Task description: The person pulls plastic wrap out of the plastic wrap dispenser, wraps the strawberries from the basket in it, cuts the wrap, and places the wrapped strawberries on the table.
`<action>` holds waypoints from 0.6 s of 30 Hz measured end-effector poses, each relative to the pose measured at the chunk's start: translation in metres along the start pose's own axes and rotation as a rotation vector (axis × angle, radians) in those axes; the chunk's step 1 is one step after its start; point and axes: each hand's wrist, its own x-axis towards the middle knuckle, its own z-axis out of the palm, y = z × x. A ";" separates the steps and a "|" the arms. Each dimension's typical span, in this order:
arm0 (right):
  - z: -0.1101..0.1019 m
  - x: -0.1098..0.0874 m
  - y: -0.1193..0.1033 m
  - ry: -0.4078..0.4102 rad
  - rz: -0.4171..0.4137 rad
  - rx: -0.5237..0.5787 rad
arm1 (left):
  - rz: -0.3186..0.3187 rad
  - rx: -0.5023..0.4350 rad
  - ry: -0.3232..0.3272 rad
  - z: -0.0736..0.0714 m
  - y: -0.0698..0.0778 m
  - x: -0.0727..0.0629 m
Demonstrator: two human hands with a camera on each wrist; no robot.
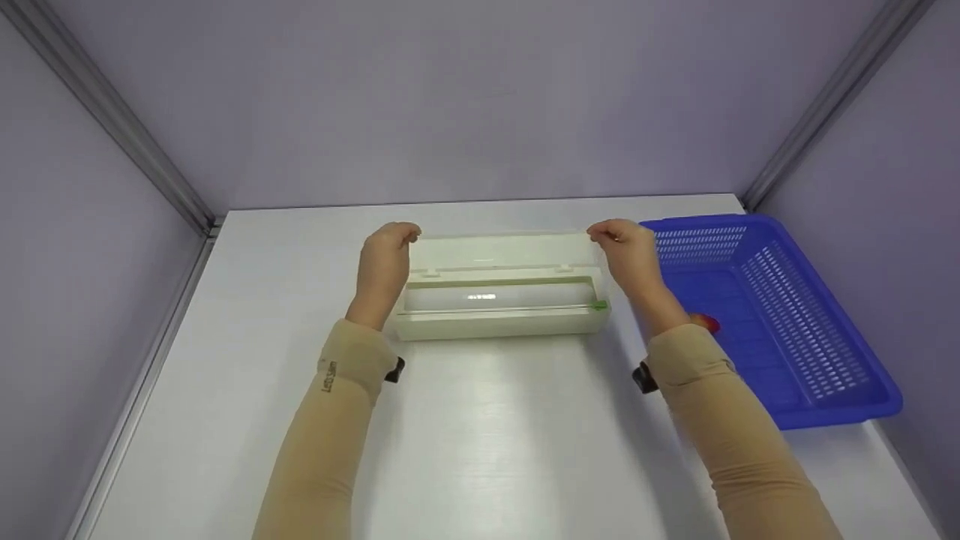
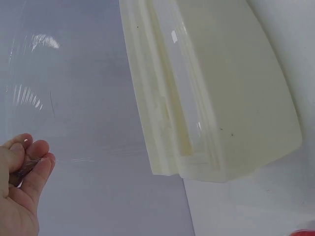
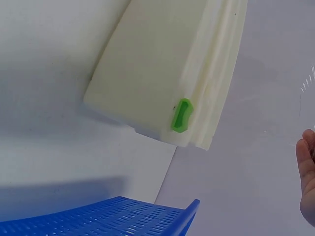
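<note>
A pale cream cling film dispenser [image 1: 502,326] stands on the white table with its lid raised at the back. Through its long opening shows the film roll [image 1: 517,295], and a green cutter slider [image 3: 182,115] sits at the right end of its front edge. Clear cling film [image 2: 29,98] stretches up from it, seen by its glints and creases. My left hand [image 1: 385,259] pinches the film's left corner, bunched between thumb and fingers. At the opposite corner, my right hand [image 1: 628,251] pinches the film too; its fingers are partly cut off in the right wrist view.
On the right, a blue plastic basket [image 1: 840,360] with slotted walls stands close beside my right forearm. A small red and yellow thing [image 1: 703,322] lies in it, partly hidden by the arm. Grey panels [image 1: 480,105] enclose the table at the back and sides.
</note>
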 end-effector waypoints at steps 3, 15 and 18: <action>-0.002 0.002 -0.004 0.026 -0.014 0.016 | 0.002 0.000 0.032 -0.002 0.003 0.003; -0.013 0.010 -0.022 0.078 -0.042 0.129 | 0.060 -0.038 0.142 -0.016 0.014 0.011; -0.016 0.013 -0.027 0.098 -0.051 0.127 | 0.056 -0.043 0.159 -0.020 0.017 0.013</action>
